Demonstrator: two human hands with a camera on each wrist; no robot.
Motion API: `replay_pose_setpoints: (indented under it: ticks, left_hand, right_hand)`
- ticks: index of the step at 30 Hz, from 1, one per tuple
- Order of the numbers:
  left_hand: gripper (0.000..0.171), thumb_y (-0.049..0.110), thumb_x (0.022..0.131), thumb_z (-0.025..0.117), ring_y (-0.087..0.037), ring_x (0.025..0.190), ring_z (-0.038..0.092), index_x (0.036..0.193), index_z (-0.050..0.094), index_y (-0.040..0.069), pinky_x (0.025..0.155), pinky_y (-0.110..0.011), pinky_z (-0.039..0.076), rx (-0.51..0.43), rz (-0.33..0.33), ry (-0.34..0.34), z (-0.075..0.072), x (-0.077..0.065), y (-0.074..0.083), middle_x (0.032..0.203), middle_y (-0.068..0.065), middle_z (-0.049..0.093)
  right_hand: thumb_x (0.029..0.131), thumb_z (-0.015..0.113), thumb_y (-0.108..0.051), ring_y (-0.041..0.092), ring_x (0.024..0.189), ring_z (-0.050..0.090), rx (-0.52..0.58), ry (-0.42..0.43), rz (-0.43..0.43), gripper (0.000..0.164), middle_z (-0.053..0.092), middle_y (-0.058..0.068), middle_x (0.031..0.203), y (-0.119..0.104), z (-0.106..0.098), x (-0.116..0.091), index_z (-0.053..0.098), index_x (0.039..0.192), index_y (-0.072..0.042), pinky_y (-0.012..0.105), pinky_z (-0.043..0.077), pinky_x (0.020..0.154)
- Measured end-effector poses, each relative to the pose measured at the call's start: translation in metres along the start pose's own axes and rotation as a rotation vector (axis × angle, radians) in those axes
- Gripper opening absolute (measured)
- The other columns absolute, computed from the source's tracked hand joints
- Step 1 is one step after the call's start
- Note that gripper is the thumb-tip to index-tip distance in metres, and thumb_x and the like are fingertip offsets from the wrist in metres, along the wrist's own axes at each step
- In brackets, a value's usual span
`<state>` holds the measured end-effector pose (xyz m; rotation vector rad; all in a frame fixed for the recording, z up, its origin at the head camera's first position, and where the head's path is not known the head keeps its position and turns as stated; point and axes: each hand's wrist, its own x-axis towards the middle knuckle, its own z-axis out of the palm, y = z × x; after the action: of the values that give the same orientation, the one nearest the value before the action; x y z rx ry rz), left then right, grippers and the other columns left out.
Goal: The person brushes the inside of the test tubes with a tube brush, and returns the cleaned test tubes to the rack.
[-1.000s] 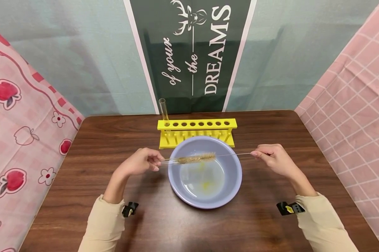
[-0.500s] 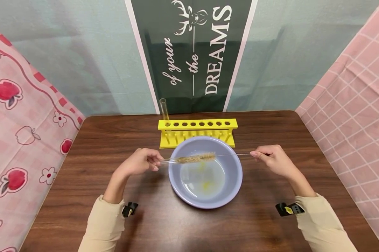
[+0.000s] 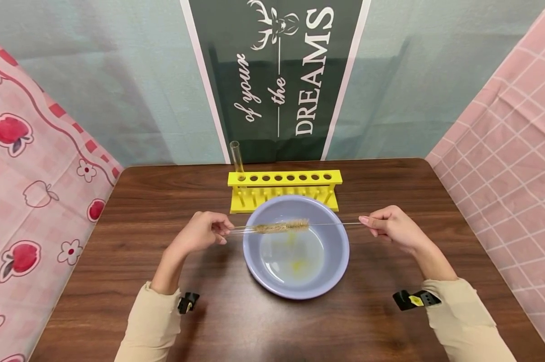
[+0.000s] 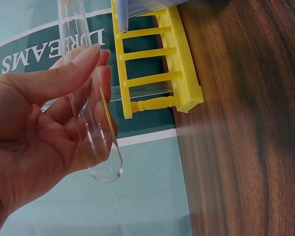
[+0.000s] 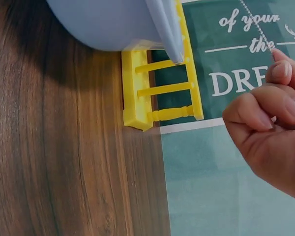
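My left hand (image 3: 205,232) holds a clear glass test tube (image 4: 96,132) between thumb and fingers, its rounded bottom showing below the fingers in the left wrist view. The tube lies almost level over the left rim of a lavender basin (image 3: 295,292). A bristly tan test tube brush (image 3: 295,225) sits partly inside the tube, its bristled end out over the basin. At the right, my right hand (image 3: 394,227) pinches the brush's thin twisted wire handle (image 5: 258,27). Cloudy liquid with yellow patches lies in the basin.
Behind the basin stands a yellow test tube rack (image 3: 284,178), with another glass test tube (image 3: 236,155) upright in its leftmost hole. All rests on a brown wooden table (image 3: 163,186). Printed cloths hang at the back and both sides.
The right hand has turned slightly at the wrist, with its fingers more visible below the wire. The brush and tube sit a little more level; the left hand stays nearly in place.
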<state>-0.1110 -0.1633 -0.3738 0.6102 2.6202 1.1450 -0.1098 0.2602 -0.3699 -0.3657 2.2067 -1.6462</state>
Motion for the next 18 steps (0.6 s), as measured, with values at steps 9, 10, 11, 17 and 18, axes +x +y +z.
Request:
replay_pose_setpoints:
  ticks: [9, 10, 11, 17, 18]
  left_hand:
    - [0.024, -0.018, 0.067, 0.067, -0.012, 0.066, 0.059, 0.079, 0.067, 0.002, 0.059, -0.023, 0.050, -0.008, -0.035, 0.005, 0.0009, -0.0004, 0.0005, 0.072, -0.008, 0.064]
    - [0.024, -0.018, 0.067, 0.067, -0.012, 0.066, 0.059, 0.079, 0.067, 0.003, 0.059, -0.023, 0.050, -0.012, -0.039, 0.007, 0.0013, -0.0006, 0.0000, 0.072, -0.008, 0.064]
    - [0.024, -0.018, 0.067, 0.067, -0.012, 0.066, 0.059, 0.079, 0.067, 0.003, 0.058, -0.023, 0.050, -0.018, -0.044, 0.007, 0.0019, -0.0007, -0.0006, 0.072, -0.007, 0.064]
    - [0.025, -0.018, 0.066, 0.068, -0.012, 0.065, 0.059, 0.079, 0.067, 0.003, 0.058, -0.023, 0.050, -0.044, -0.057, 0.009, 0.0040, -0.0014, -0.0027, 0.069, 0.000, 0.062]
    - [0.024, -0.017, 0.066, 0.068, -0.012, 0.066, 0.059, 0.079, 0.067, 0.003, 0.058, -0.023, 0.050, -0.046, -0.056, 0.008, 0.0039, -0.0016, -0.0030, 0.069, 0.000, 0.062]
  right_hand:
    - [0.092, 0.050, -0.005, 0.019, 0.039, 0.014, 0.172, -0.048, 0.059, 0.039, 0.033, -0.001, 0.047, 0.0007, -0.0018, 0.0009, 0.042, 0.055, 0.006, 0.036, 0.008, 0.037]
    - [0.092, 0.050, -0.005, 0.019, 0.039, 0.013, 0.181, -0.054, 0.057, 0.039, 0.032, 0.000, 0.047, 0.0009, -0.0022, 0.0008, 0.042, 0.055, 0.006, 0.036, 0.008, 0.037]
    - [0.092, 0.049, -0.004, 0.020, 0.039, 0.012, 0.193, -0.063, 0.054, 0.039, 0.030, 0.001, 0.046, 0.0012, -0.0026, 0.0007, 0.042, 0.055, 0.005, 0.036, 0.007, 0.037]
    - [0.093, 0.046, -0.002, 0.023, 0.039, 0.009, 0.261, -0.121, 0.040, 0.039, 0.021, 0.008, 0.047, 0.0037, -0.0067, -0.0007, 0.040, 0.055, 0.003, 0.036, 0.005, 0.037]
    - [0.093, 0.045, -0.002, 0.023, 0.039, 0.009, 0.266, -0.124, 0.040, 0.039, 0.020, 0.008, 0.047, 0.0040, -0.0072, -0.0009, 0.040, 0.055, 0.003, 0.036, 0.005, 0.038]
